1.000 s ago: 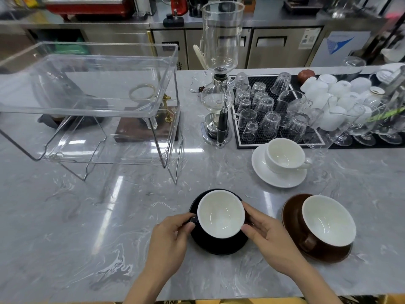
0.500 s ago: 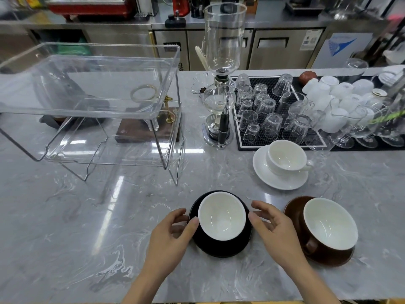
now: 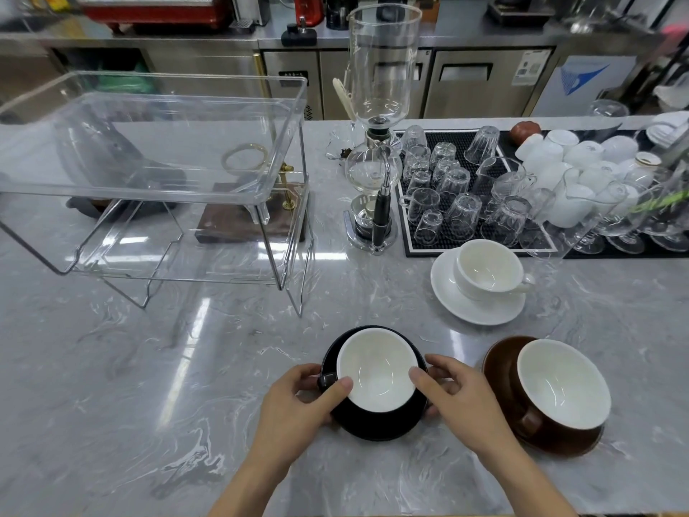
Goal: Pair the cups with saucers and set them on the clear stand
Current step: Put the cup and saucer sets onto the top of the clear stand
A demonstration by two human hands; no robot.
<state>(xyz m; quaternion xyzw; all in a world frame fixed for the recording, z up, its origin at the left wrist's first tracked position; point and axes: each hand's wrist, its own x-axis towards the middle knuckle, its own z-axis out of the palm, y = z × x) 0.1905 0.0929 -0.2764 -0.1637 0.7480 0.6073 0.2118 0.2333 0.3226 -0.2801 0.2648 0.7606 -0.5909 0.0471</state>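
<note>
Black cup (image 3: 376, 369) seated on black saucer (image 3: 373, 423), near centre of counter (image 3: 149, 386); clear stand (image 3: 156, 143) far left, well apart. Saucer rim is clasped by left hand (image 3: 298, 401) and right hand (image 3: 462, 397), fingers curled, thumbs at cup rim. Set is best lifted level by the saucer, cup steadied, judged.

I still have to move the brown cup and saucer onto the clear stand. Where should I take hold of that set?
Probably grip the brown saucer by its rim on two opposite sides, left and right, coming in low along the counter. The brown cup sits toward the saucer's right and looks tilted, so lifting the saucer level with both hands should keep it seated. Its handle faces you, low.
</note>
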